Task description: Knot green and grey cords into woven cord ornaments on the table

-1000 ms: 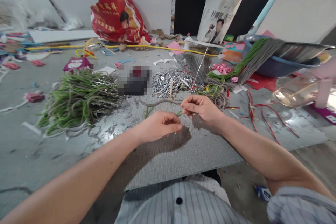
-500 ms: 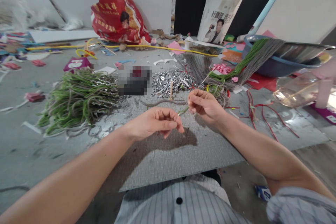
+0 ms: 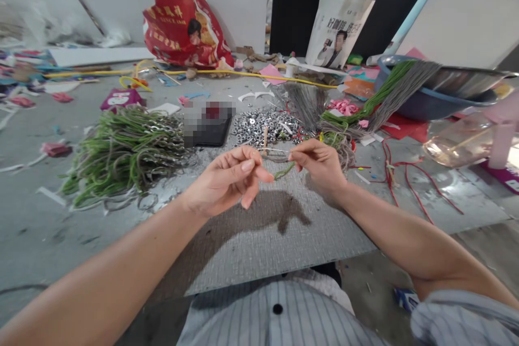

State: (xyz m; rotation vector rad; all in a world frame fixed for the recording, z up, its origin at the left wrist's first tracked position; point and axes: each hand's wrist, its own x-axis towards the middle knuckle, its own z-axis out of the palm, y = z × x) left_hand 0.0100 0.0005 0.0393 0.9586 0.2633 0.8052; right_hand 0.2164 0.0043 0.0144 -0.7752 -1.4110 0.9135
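My left hand (image 3: 227, 178) is raised over the front of the table with thumb and forefinger together; what lies between them is hidden. To its right, my right hand (image 3: 318, 166) pinches a thin, pale needle-like stick (image 3: 275, 150), whose far end points at my left fingers. A short green cord (image 3: 284, 171) spans the gap between both hands' fingertips, though I cannot tell which fingers grip it. Behind the hands lies a pile of small silver metal rings (image 3: 253, 124). A heap of green and grey cords with metal pieces (image 3: 121, 157) lies to the left.
A black flat object (image 3: 213, 132), partly blurred, lies beside the rings. Loose grey and green strands (image 3: 389, 86) drape from a blue basin (image 3: 430, 102) at right. Red cords (image 3: 389, 170) lie near my right forearm. A red bag (image 3: 182, 27) and white bag (image 3: 336, 21) stand behind.
My left hand has risen slightly and turned, its fingertips now nearer the stick. The stick in my right hand has swung from pointing up and right to pointing left.
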